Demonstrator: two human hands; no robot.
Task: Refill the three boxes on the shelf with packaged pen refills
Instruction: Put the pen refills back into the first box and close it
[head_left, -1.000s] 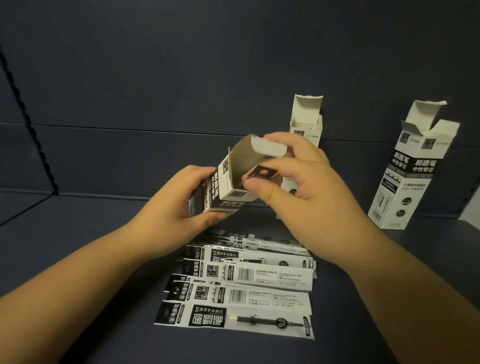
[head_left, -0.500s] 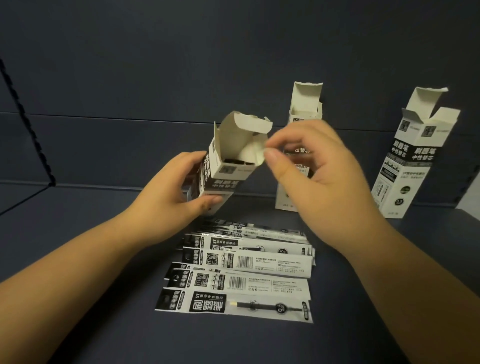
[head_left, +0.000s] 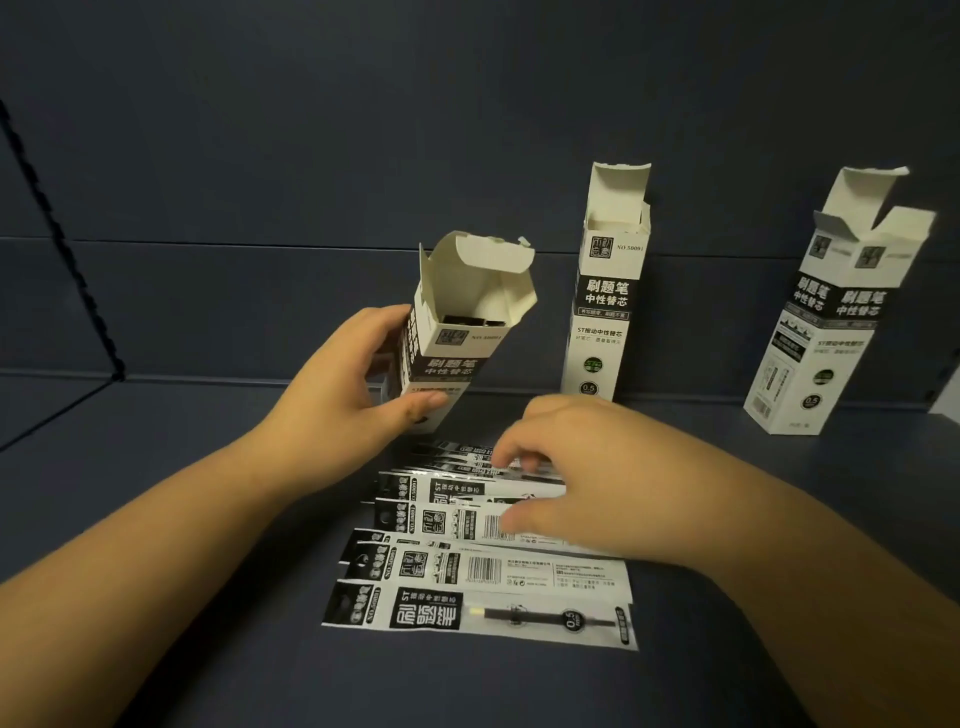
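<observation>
The refilling looks partly done: the left hand (head_left: 358, 395) grips an open box (head_left: 457, 332) at frame centre, mouth tilted up and right, with dark refill tops showing inside. Two more open boxes (head_left: 605, 291) (head_left: 826, 322) stand upright at right, contents unseen. Packaged refills (head_left: 478, 587) lie fanned on the shelf (head_left: 156, 467), long axes left-right. The right hand (head_left: 576, 473) curls onto them, apparently pinching one.
</observation>
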